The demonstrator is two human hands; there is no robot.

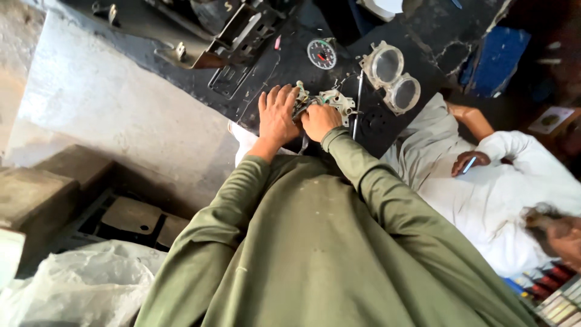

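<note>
On black bench point(399, 130) (grimy) — hands point(299, 115) clutch bracket point(336, 102).

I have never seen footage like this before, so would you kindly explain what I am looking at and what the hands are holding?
There is one picture, taken by a camera on a person's head, looking down past their green sleeves. No machine is involved, only two bare hands. The left hand lies flat with fingers spread on a pale metal part with wires, and the right hand is closed around the same part. It rests on a dark work surface. Also on the surface are a round dial gauge, a clear twin-lens gauge cover and a black metal bracket. At right sits another person in white, holding a small blue object; their hands are not the wearer's.
</note>
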